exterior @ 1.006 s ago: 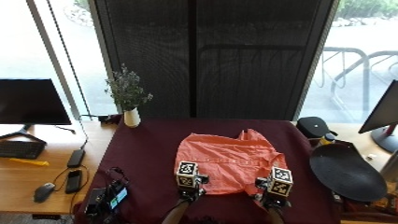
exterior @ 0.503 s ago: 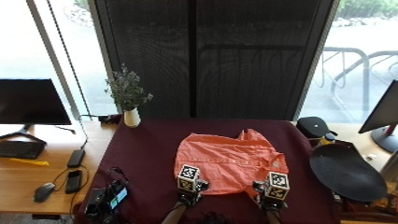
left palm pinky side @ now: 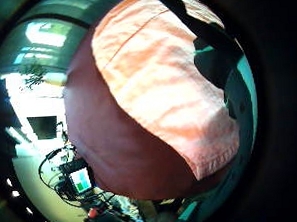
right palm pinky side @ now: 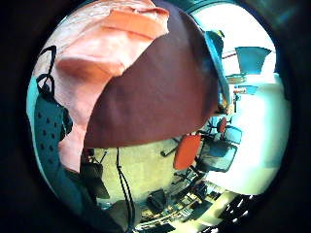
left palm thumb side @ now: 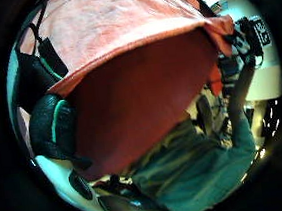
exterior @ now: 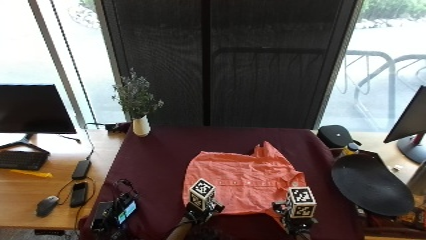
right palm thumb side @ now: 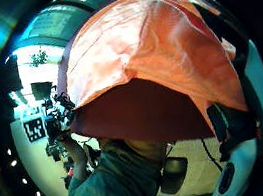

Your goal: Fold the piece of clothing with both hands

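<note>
Both hands have drawn back toward the bench's near edge since the earlier frames; we see the shirt's near hem lifted with them.

Shirt [exterior: 246, 182]: salmon-orange, spread at mid-bench on a maroon cloth [exterior: 160, 160], collar toward the far side, near hem raised off the cloth in the palm views.

Left hand [exterior: 198, 214]: at the near-left hem corner, fingers pinching the cloth edge.

Right hand [exterior: 296, 220]: at the near-right hem corner, fingers curled on the fabric.

Vase with sprigs [exterior: 140, 125]: far left corner of the bench.

Dark round tray [exterior: 371, 184]: right of the bench.

Monitor [exterior: 33, 110], mouse [exterior: 46, 205]: side desk, left.
</note>
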`<state>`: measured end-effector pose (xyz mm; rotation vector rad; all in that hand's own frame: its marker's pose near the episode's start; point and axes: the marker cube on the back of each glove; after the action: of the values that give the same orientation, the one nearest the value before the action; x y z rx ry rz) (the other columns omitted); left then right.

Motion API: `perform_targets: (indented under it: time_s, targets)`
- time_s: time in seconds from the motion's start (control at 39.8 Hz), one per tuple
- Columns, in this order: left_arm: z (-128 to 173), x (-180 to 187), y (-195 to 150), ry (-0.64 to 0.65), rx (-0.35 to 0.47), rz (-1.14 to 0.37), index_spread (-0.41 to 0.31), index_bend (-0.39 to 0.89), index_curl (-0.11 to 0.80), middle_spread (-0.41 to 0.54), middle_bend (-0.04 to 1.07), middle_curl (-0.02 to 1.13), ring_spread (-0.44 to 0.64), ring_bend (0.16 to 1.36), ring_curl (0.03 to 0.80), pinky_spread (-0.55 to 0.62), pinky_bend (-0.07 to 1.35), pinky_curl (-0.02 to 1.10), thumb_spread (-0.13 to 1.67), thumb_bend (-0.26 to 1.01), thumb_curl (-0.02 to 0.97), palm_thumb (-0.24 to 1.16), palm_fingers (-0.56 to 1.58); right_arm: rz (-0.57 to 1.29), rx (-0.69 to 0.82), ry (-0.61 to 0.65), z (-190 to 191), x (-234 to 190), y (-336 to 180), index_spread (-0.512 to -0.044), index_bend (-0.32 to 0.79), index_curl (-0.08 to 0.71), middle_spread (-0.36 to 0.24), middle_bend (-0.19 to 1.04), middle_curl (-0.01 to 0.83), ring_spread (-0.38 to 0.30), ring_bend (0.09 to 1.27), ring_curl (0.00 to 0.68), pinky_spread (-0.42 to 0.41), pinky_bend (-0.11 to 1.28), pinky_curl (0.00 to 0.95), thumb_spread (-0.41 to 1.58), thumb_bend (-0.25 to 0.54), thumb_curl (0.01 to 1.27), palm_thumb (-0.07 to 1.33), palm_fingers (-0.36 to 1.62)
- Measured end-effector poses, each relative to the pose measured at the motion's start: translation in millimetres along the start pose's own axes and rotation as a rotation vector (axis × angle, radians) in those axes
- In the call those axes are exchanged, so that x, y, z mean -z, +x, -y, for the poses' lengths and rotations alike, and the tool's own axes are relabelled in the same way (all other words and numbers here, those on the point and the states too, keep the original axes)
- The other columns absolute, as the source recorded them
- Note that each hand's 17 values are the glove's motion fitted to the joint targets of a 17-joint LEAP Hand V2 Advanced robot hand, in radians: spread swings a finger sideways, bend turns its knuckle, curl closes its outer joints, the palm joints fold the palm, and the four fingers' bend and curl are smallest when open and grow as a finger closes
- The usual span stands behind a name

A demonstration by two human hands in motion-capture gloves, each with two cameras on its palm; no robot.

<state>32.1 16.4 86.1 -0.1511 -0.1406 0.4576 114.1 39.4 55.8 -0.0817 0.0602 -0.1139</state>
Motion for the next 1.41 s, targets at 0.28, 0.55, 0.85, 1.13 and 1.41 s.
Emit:
perform_targets:
  time_s: [0.28,0.55,0.85,1.13,1.41]
  targets:
    - [5,79,-33,-0.047,-0.035,-0.098,-0.293,0.24,0.481,-0.349,0.67,0.59,-0.35,0.77,0.469,0.00,0.13,0.15,1.27,-0.01,0.311,0.64,1.19,-0.096,-0.039,0.272,30,99,1,-0.303,0.15,0.344,-0.246,0.37,0.466,-0.244,0.75,0.466,-0.347,0.57,0.379,1.04,0.026,0.42,1.07,1.32]
    - [93,119,-105,-0.133,0.424,0.248,-0.288,0.20,0.505,-0.340,0.69,0.60,-0.35,0.72,0.466,0.01,0.13,0.16,1.28,0.01,0.317,0.72,1.06,-0.174,-0.191,0.532,214,124,-9,-0.313,0.17,0.370,-0.249,0.41,0.482,-0.244,0.71,0.461,-0.331,0.55,0.378,1.07,-0.002,0.40,1.08,1.31]
    - [170,81,-145,0.230,0.503,0.168,-0.297,0.24,0.536,-0.328,0.64,0.60,-0.32,0.61,0.436,0.04,0.12,0.14,1.32,-0.01,0.302,0.72,1.05,-0.229,-0.263,0.725,304,128,-30,-0.318,0.16,0.384,-0.253,0.40,0.480,-0.248,0.69,0.459,-0.324,0.55,0.380,1.12,0.007,0.40,1.14,1.29]
    - [183,29,-143,0.050,0.512,0.127,-0.300,0.26,0.554,-0.326,0.62,0.61,-0.30,0.58,0.437,0.09,0.08,0.10,1.38,0.00,0.286,0.72,1.04,-0.325,-0.286,0.645,334,81,-48,-0.326,0.11,0.346,-0.258,0.40,0.475,-0.249,0.72,0.468,-0.312,0.56,0.384,1.14,-0.009,0.40,1.15,1.25]
    - [192,53,-151,0.276,0.487,0.082,-0.302,0.27,0.563,-0.325,0.63,0.62,-0.29,0.56,0.440,0.12,0.09,0.06,1.38,-0.01,0.280,0.72,1.03,-0.229,-0.191,0.695,321,113,-59,-0.327,0.10,0.326,-0.263,0.43,0.482,-0.247,0.70,0.464,-0.289,0.54,0.378,1.14,-0.010,0.39,1.14,1.22]
